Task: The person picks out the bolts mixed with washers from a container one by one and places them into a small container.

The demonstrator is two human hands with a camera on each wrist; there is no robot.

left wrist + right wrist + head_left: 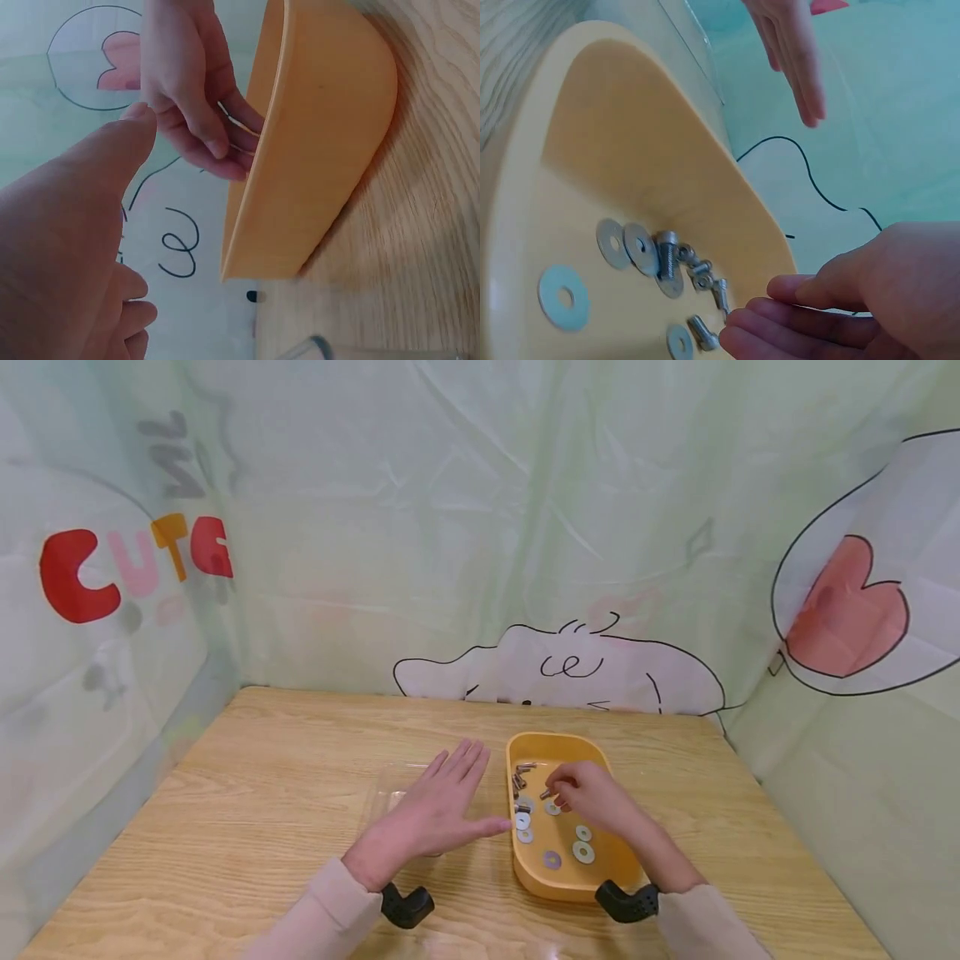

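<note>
My left hand [435,814] hovers palm-down with straight fingers over a clear plastic container [384,793], hiding much of it. Its thumb points at the left rim of a yellow tray [551,887]. Inside that tray reaches my right hand [592,795], fingers loosely bent. In the right wrist view a socket-head bolt [703,332] lies on the tray floor close to the fingertips; whether they touch it I cannot tell. Beside the bolt is a flat washer [680,343]. More metal bolts [667,253] and washers [564,298] gather along the left wall.
Several washers [583,852] lie in the near part of the tray. The wooden table [225,827] runs back to a printed curtain [360,568], which also hangs at both sides. Black wrist mounts [407,907] sit below both hands.
</note>
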